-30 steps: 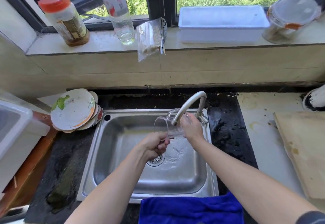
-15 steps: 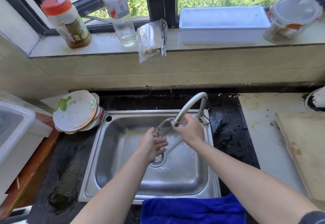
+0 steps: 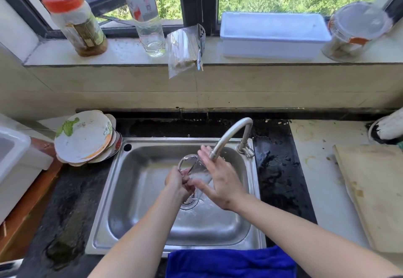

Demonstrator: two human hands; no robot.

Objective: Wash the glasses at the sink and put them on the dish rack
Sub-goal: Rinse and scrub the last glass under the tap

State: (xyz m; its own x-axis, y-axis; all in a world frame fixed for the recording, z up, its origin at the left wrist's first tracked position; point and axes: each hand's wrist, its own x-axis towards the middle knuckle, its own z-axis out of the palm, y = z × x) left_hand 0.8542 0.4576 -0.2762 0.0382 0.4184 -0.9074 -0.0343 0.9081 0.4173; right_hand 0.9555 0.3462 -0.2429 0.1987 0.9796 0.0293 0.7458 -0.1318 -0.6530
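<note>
Over the basin of the sink [image 3: 102, 201], directly below the tip of the tap [image 3: 231, 135], I log one glass [image 3: 197, 172] held in the air, clear of the steel floor. The left hand [image 3: 176, 181] has its fingers curled round the near-left side of the glass and carries it. The right hand [image 3: 222, 181] lies flat against the glass's right wall, fingers straight, pressing and gripping nothing.

The long axis is tilted: the mouth points up and away to the left, the base down toward the right palm. The left hand is the carrying hand, so any move to a rack goes out on that side.

I cannot pick out a dish rack with certainty; the white tub [image 3: 15, 160] at the left edge may be it.

Materials: the glass is thin, clear, smooth-walled and wet, with frothy water inside, so I judge it slippery. The sink is brushed steel with a round drain. The worktop is dark speckled stone, with stacked plates [image 3: 84, 138] at the sink's far-left corner. A blue towel [image 3: 229, 262], soft and napped, hangs over the front edge.
</note>
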